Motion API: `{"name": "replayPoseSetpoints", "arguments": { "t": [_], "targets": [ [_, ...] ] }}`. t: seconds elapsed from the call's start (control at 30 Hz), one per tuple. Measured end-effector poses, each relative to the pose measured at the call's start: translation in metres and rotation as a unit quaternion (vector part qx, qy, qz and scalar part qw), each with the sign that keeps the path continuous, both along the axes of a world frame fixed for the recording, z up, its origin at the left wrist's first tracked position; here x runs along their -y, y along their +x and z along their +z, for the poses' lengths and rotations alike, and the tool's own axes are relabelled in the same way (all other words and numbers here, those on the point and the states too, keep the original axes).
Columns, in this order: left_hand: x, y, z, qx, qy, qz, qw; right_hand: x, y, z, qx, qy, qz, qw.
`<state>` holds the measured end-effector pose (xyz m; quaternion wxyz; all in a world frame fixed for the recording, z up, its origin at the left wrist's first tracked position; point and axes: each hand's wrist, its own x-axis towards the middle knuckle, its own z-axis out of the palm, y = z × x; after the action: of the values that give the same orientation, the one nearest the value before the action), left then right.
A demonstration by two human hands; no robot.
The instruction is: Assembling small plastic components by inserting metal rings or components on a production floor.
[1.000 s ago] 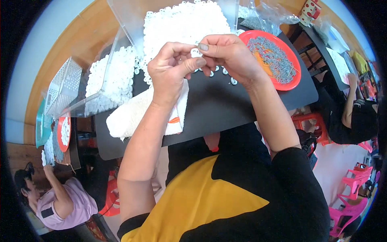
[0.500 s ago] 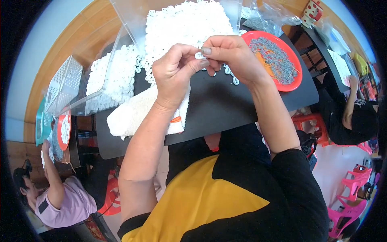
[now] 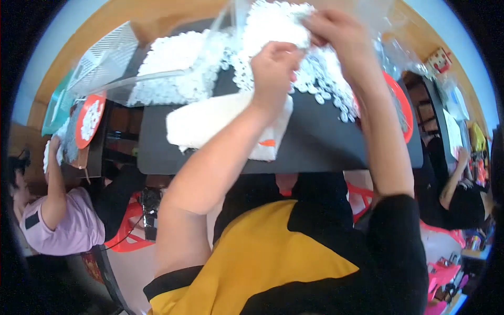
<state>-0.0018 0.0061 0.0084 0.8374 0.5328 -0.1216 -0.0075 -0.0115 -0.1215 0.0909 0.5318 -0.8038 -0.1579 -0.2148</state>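
Observation:
My left hand (image 3: pixel 274 73) is raised in front of a heap of small white oval plastic pieces (image 3: pixel 273 23), fingers curled together; whether anything is in them is hidden. Higher and to the right, my right hand (image 3: pixel 341 37) reaches over the heap's right side, its fingers smeared by motion. Loose white oval pieces (image 3: pixel 323 96) lie on the dark table below the hands. Under my left forearm is a folded white cloth (image 3: pixel 210 121) with an orange mark. My right forearm partly covers a red round tray (image 3: pixel 396 84) of thin grey metal pieces.
Left of the heap, more white pieces (image 3: pixel 157 86) lie by a clear plastic bin wall (image 3: pixel 118 94). Plastic bags (image 3: pixel 401 58) are at the back right. A person in a pink shirt (image 3: pixel 71 220) works at left by another red tray (image 3: pixel 84 134); another person (image 3: pixel 464 205) sits at right.
My hands, together on one small white oval piece before, have parted. The right went up and over the heap; the left shifted right. The view has also turned, showing more loose pieces.

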Motion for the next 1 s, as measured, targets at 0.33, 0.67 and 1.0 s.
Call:
{"name": "replayPoseSetpoints", "arguments": {
  "t": [0.33,0.67,1.0],
  "targets": [
    [-0.011,0.020,-0.014,-0.077,0.007,0.008,0.997,-0.050,0.061,0.047,0.074,-0.062,0.058,0.994],
    [-0.001,0.015,-0.016,-0.062,0.058,-0.020,0.996,0.071,-0.019,-0.075,0.072,-0.513,-0.089,0.851],
    [0.001,0.010,-0.012,-0.071,0.071,-0.034,0.994,0.074,-0.016,-0.090,0.108,-0.540,-0.042,0.834]
  ]
}}
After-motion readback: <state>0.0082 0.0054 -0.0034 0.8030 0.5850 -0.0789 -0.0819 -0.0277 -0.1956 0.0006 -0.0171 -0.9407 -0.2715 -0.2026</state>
